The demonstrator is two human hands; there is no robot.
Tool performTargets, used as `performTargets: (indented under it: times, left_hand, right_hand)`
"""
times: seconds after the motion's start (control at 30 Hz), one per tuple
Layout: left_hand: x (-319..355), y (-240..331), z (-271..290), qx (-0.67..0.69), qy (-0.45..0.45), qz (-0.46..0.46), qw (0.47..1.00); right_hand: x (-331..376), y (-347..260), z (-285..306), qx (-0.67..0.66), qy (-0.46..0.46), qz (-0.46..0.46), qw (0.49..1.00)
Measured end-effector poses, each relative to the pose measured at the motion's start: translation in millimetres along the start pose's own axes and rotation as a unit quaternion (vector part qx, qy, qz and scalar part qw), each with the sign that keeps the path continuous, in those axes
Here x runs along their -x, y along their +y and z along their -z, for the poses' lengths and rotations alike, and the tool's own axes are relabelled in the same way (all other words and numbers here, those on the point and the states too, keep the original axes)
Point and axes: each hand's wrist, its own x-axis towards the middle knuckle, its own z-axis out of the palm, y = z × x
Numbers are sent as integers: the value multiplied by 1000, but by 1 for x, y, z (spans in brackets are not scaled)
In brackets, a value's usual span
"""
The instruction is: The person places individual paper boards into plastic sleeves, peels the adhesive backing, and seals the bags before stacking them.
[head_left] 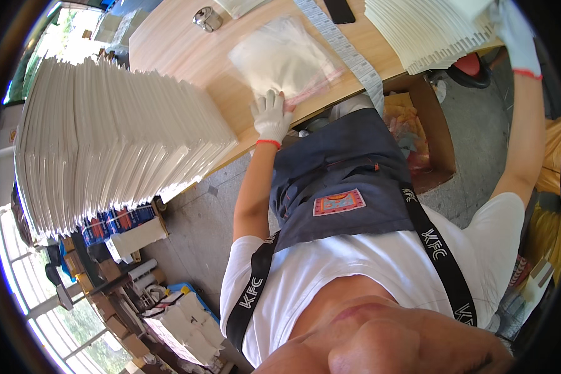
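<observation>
My left hand point(271, 117), in a white glove with a red cuff, lies on the near edge of a pile of clear plastic bags point(280, 59) with its fingers stretched out. The bags rest flat on the wooden table point(168, 40). Out to the far right, my right hand point(517, 40), gloved the same way, is at the outer side of a fanned stack of white flat sheets or packets point(424, 34). Its fingers run toward the picture's rim, so their grip is not clear. Between the bags and that stack runs a strip of white labels point(349, 53), hanging over the table edge.
A tall stack of white packets point(118, 137) stands at the table's left. A black phone point(340, 11) and a shiny round metal object point(207, 20) lie toward the back. Below the table's right part is an open cardboard box point(439, 137) with orange-yellow material inside. Shelving with boxes point(115, 330) is lower left.
</observation>
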Motion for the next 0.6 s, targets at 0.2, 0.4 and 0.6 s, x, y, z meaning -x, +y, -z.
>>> performTargets:
  times: [0.2,0.4,0.6]
  left_hand:
    - [-32,16,12,-44,-83,52,994]
    - [-42,15,5,15,-66,113,991]
    - [-29,3,3,52,-30,101,993]
  right_hand:
    - [100,76,-81,-140,-210,-268,930]
    - [172,171,-131,-297,-268,-433,808]
    - [184,197,-140,-322,-228,-461,795]
